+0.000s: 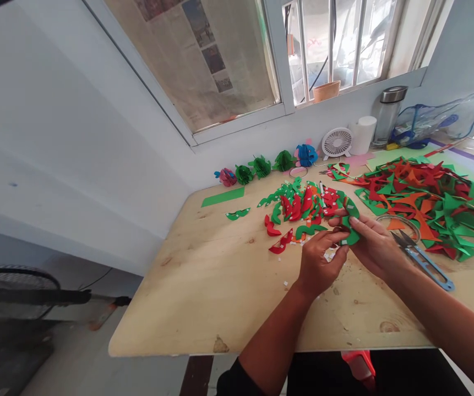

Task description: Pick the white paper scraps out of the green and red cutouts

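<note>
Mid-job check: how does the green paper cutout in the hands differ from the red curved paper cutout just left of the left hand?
The green paper cutout is held up by the left hand and right hand; the red curved paper cutout lies on the pale wooden table. The first is green, the second red. Both appear to carry small white patches.

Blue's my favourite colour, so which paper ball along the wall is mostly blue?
The rightmost paper ball, beside the white fan; the three middle balls are green and the leftmost ball is mostly pink.
</note>
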A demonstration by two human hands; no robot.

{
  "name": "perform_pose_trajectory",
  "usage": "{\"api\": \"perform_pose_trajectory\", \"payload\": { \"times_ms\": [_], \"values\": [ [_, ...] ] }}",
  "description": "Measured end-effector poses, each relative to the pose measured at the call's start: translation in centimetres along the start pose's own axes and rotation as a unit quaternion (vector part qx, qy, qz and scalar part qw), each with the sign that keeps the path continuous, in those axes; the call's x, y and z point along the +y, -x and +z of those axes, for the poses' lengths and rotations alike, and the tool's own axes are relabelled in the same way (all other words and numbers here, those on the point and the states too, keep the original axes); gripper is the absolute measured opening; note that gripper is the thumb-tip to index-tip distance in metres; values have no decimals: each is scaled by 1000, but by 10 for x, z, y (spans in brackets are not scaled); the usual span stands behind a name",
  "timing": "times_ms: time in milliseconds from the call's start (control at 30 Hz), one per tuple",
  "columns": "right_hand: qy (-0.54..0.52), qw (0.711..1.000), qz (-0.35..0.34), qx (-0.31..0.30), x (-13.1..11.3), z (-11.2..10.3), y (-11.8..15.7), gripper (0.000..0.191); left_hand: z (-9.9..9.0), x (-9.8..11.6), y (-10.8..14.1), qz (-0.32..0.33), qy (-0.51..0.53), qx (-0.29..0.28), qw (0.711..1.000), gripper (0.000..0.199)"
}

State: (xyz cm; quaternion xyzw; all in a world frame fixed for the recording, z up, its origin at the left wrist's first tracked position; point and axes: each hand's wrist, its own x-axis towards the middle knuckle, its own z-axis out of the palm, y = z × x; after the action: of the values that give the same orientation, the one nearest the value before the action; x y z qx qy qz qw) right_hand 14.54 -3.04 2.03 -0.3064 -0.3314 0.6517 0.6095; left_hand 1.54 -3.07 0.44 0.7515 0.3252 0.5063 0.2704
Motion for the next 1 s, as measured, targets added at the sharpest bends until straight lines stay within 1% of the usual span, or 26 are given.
{"api": "perform_pose_trajectory", "payload": {
  "times_ms": [233,500,767,1000],
  "values": [
    [23,1000,0,6,0,-2,0,18,1,-4,1,-22,-4,-19,1000,24],
    [65,998,-11,5,0,-3,-1,20,1,-6,0,-31,14,-13,999,23],
    [44,999,-1,19,0,-2,0,17,0,-6,0,-34,20,-16,999,23],
    [63,998,-10,11,1,-2,0,19,-1,-6,0,-37,26,-21,999,23]
  ]
}}
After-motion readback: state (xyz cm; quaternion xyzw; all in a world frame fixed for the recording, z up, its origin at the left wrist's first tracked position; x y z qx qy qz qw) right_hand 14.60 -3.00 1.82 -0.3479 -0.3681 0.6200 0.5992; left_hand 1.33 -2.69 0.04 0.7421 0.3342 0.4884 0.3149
